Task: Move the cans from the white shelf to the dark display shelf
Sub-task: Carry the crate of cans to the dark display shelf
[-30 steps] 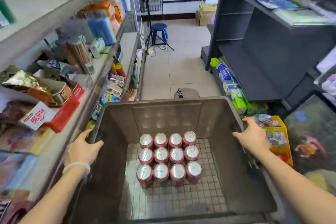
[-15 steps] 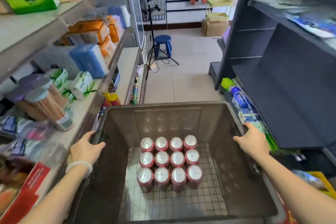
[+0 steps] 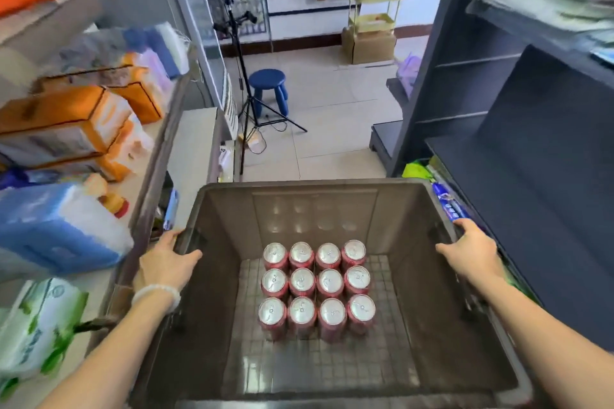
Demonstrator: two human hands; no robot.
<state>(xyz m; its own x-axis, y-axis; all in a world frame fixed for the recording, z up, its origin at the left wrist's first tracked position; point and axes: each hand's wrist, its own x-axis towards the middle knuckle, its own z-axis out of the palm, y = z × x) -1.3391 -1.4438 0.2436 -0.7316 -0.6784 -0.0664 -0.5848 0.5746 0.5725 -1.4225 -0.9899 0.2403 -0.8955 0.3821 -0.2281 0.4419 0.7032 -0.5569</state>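
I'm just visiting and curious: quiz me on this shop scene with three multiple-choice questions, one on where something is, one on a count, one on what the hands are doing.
1. Where are the red cans?
A. On the dark shelf
B. Inside the grey crate
C. On the floor tiles

2. How many cans are there?
A. Six
B. Nine
C. Twelve

3. What are the two hands doing?
A. Gripping the crate's side rims
B. Lifting one can each
C. Hanging free

Answers:
1 B: the cans stand upright on the gridded bottom of the grey crate.
2 C: three rows of four silver tops.
3 A: the left hand and right hand curl over opposite rims.
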